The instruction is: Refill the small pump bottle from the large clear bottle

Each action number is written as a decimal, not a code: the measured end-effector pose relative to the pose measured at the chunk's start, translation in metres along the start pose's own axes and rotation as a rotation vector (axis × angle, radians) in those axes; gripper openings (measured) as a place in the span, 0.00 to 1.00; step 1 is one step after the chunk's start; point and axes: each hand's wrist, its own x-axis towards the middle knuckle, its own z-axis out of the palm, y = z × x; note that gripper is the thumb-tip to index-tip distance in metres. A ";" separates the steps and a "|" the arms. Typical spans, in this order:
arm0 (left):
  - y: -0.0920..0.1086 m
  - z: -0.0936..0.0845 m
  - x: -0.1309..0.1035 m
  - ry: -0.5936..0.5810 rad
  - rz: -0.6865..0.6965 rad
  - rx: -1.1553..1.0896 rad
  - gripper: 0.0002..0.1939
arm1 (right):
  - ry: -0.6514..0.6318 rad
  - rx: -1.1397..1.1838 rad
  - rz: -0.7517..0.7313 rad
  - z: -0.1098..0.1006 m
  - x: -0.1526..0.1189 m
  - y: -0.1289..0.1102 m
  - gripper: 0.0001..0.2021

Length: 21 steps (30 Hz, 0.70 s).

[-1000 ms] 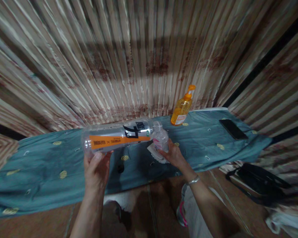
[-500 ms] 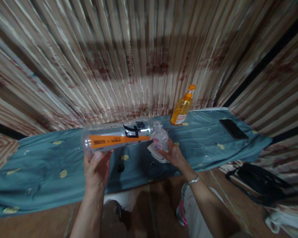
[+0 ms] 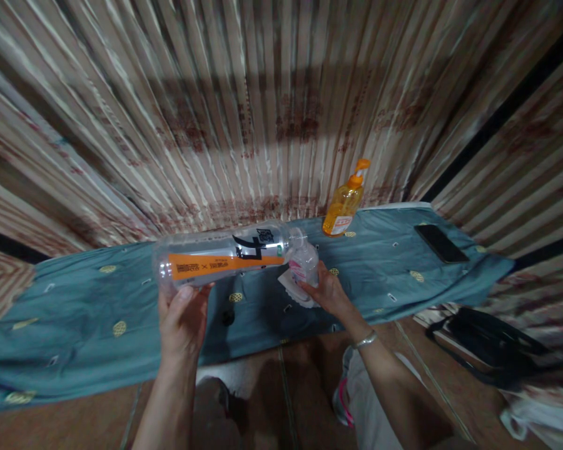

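My left hand [image 3: 184, 315] is closed around the base end of a large clear plastic bottle [image 3: 216, 253] with an orange and black label. The bottle lies nearly level in the air, its neck pointing right. At its mouth is a small clear bottle [image 3: 306, 261] with pink print, gripped by my right hand [image 3: 328, 290]. Whether the two mouths touch I cannot tell. A whitish scalloped piece [image 3: 298, 292] shows beneath the small bottle, partly hidden by my fingers. A small dark round object [image 3: 228, 318], perhaps a cap, lies on the cloth between my hands.
A teal patterned cloth [image 3: 136, 340] covers the narrow table. An orange pump bottle [image 3: 343, 206] stands at the back, and a black phone [image 3: 441, 244] lies at the right. Pleated curtains [image 3: 263, 112] hang behind. A black bag [image 3: 492, 340] is at the lower right.
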 end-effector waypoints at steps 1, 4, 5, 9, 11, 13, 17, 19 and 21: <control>0.000 0.000 0.000 0.001 -0.003 0.000 0.29 | 0.004 0.001 0.005 0.001 0.000 0.000 0.26; 0.000 0.000 -0.001 0.004 -0.007 -0.010 0.28 | 0.003 0.006 0.015 0.001 -0.001 0.001 0.25; 0.000 0.000 -0.001 0.004 -0.009 -0.013 0.27 | -0.004 0.009 0.013 0.001 -0.001 0.000 0.24; -0.001 -0.001 0.000 -0.008 0.004 -0.007 0.28 | -0.034 0.016 0.017 -0.002 0.000 -0.002 0.23; -0.001 -0.002 0.000 -0.023 0.018 0.004 0.28 | -0.039 0.005 0.027 -0.003 0.000 -0.003 0.23; -0.001 -0.003 0.000 -0.045 0.020 0.017 0.27 | -0.034 -0.015 0.033 -0.003 0.000 -0.002 0.22; -0.001 -0.005 0.001 -0.072 0.027 0.019 0.27 | -0.013 -0.022 0.009 -0.001 0.000 -0.001 0.22; -0.002 -0.005 0.001 -0.076 0.036 0.020 0.27 | -0.004 -0.016 0.000 -0.001 0.000 0.000 0.23; -0.002 -0.005 0.001 -0.085 0.044 0.039 0.26 | -0.006 -0.009 -0.004 -0.001 0.000 0.000 0.23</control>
